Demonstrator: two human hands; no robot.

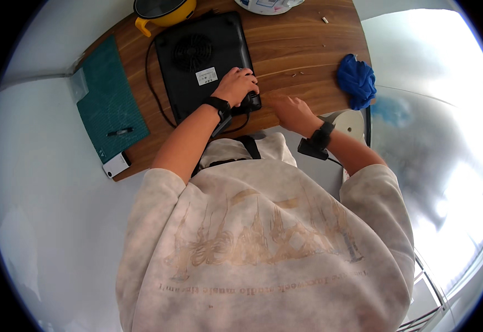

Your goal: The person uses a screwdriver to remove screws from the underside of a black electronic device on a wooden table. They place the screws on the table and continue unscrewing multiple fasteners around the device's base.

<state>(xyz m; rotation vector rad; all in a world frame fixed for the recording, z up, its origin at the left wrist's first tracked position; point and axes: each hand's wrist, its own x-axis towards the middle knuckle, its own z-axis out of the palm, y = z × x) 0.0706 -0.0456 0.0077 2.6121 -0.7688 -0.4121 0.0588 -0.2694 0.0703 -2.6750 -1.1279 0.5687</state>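
Note:
A black induction cooker (183,69) lies with its underside up on the wooden table, showing a round fan grille (192,51) and a white label (206,76). My left hand (237,87) is bent over its near right edge, fingers curled against the casing. A black cord (152,83) runs along the cooker's left side, and cord also shows below my left hand. To the right of the cooker, apart from it, my right hand (294,114) hovers at the table's near edge. Its fingers are curled and a little blurred; what they hold, if anything, is hidden.
A green cutting mat (108,105) with a dark pen-like object (120,132) covers the table's left end. At the back stand a yellow pot (169,19) and a white container (269,4). A blue cloth (356,82) lies at right; small bits (295,74) are scattered on the wood.

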